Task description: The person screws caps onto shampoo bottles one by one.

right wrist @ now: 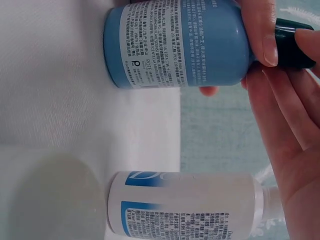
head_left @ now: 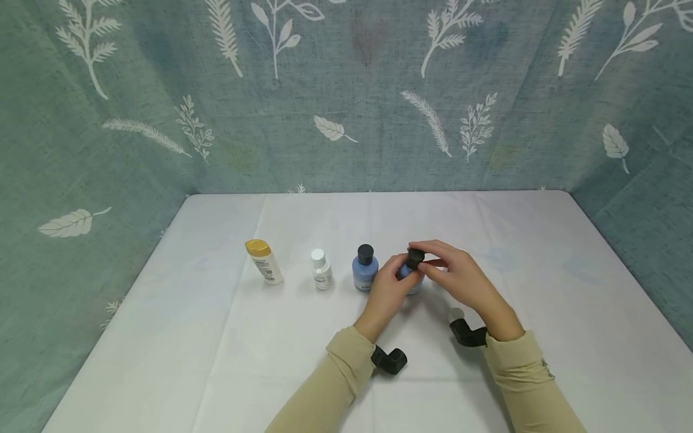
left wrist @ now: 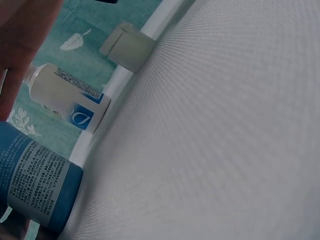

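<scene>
Both hands are at a blue bottle (head_left: 414, 285) with a black cap (head_left: 415, 258), upright on the white table. My left hand (head_left: 385, 294) grips the bottle's body from the left, fingers hiding part of it. My right hand (head_left: 460, 275) pinches the cap between thumb and fingers. The right wrist view shows the bottle's printed label (right wrist: 155, 45) and the dark cap (right wrist: 290, 44), with fingertips right at it. A white bottle with blue marks (right wrist: 185, 205) stands beyond, under the right hand; it also appears in the left wrist view as a white bottle (left wrist: 65, 95).
Left of the hands stand another blue bottle (head_left: 365, 269), a small white bottle (head_left: 322, 270) and a white bottle with a yellow cap (head_left: 264, 262). A pale container (left wrist: 131, 49) is farther right. Patterned green cloth (head_left: 346, 102) hangs behind the white table (head_left: 162, 337).
</scene>
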